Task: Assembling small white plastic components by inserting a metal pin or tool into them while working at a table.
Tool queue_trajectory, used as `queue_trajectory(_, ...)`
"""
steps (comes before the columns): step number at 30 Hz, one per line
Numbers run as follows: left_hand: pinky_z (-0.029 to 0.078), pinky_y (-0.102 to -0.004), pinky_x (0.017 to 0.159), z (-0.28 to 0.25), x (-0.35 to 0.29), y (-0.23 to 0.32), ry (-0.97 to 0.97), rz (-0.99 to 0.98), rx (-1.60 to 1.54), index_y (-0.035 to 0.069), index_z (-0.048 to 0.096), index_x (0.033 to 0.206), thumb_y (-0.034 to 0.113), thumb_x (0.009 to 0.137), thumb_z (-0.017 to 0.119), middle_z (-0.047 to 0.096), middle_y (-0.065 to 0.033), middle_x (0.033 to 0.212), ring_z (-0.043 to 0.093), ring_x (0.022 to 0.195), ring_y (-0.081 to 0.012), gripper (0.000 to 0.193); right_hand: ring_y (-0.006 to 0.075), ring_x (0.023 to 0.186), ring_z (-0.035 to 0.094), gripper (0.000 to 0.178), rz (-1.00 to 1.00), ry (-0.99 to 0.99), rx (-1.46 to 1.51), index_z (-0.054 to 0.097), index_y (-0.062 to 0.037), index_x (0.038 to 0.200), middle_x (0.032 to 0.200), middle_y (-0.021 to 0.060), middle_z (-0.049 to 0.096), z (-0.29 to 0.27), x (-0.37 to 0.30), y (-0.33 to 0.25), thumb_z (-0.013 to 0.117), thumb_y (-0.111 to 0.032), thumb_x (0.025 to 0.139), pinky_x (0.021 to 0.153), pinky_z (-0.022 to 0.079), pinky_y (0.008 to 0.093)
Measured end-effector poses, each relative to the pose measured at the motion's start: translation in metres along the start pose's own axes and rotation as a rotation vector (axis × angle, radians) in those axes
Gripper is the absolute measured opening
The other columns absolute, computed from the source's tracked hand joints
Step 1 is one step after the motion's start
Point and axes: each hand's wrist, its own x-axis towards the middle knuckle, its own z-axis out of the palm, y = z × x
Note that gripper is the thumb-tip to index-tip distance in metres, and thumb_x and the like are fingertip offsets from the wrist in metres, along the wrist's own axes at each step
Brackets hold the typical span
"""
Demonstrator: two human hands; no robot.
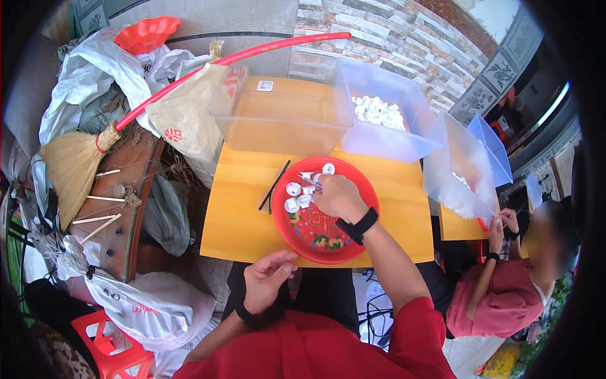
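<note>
A round red tray with a flower pattern lies near the front edge of the yellow wooden table. Small round white plastic parts are gathered at its left and far side. My right hand, with a black band on its wrist, reaches over the tray among these parts. Its fingers are closed; a thin greyish piece shows at the fingertips, too small to name. My left hand hovers just in front of the tray's near-left rim, palm turned inward, fingers loosely curled and thumb apart, holding nothing.
Thin black sticks lie left of the tray. Behind stand a clear plastic bin and a bluish bin holding white parts. A broom leans left. At right, a co-worker handles something small by another bin.
</note>
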Motion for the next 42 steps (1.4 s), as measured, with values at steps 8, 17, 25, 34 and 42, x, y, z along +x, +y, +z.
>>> queue_trajectory(8,0.051,-0.0278,0.070,0.004,-0.009,0.000,0.009,0.008,0.032,-0.001,0.056,0.110,-0.001,0.085,0.056,0.062,-0.0138,0.104,0.062,0.085,-0.0183,0.025,0.0368,0.078,0.061,0.018,-0.088,0.027,-0.068,0.060,0.0040,0.081,0.081,0.0258,0.061,0.009,-0.018,0.007,0.053,-0.010,0.071,0.071,0.048,0.0448)
queue_trajectory(17,0.050,-0.0255,0.065,0.020,0.000,0.015,-0.076,-0.118,-0.105,-0.002,0.055,0.112,0.006,0.090,0.050,0.063,-0.0129,0.097,0.061,0.078,-0.0165,0.024,0.0266,0.071,0.062,0.028,-0.418,0.057,0.488,0.060,-0.0010,0.096,0.087,0.0121,0.061,-0.017,-0.121,-0.019,0.063,0.001,0.069,0.059,0.049,0.0307)
queue_trajectory(25,0.049,-0.0234,0.062,0.026,-0.011,0.016,-0.173,-0.202,-0.273,-0.003,0.055,0.111,0.002,0.083,0.059,0.062,-0.0106,0.093,0.060,0.072,-0.0141,0.029,0.0205,0.078,0.062,0.040,-0.518,0.095,0.643,0.060,-0.0042,0.105,0.099,0.0109,0.060,0.010,-0.157,-0.017,0.061,0.009,0.067,0.063,0.049,0.0272)
queue_trajectory(34,0.049,-0.0228,0.058,0.028,-0.020,0.019,-0.014,-0.030,-0.189,-0.003,0.058,0.100,-0.004,0.084,0.055,0.064,-0.0123,0.089,0.062,0.070,-0.0146,0.017,0.0160,0.067,0.059,0.036,-0.081,0.282,0.798,0.056,0.0010,0.106,0.092,0.0121,0.060,0.027,-0.182,-0.036,0.067,0.002,0.071,0.054,0.046,0.0254)
queue_trajectory(42,0.049,-0.0228,0.061,0.034,-0.023,0.014,-0.060,0.001,-0.101,-0.002,0.059,0.098,-0.002,0.083,0.057,0.064,-0.0108,0.088,0.061,0.075,-0.0126,0.015,0.0204,0.059,0.056,0.010,-0.125,0.401,0.816,0.057,0.0023,0.082,0.075,0.0121,0.056,0.040,-0.180,-0.035,0.063,0.002,0.074,0.055,0.044,0.0289)
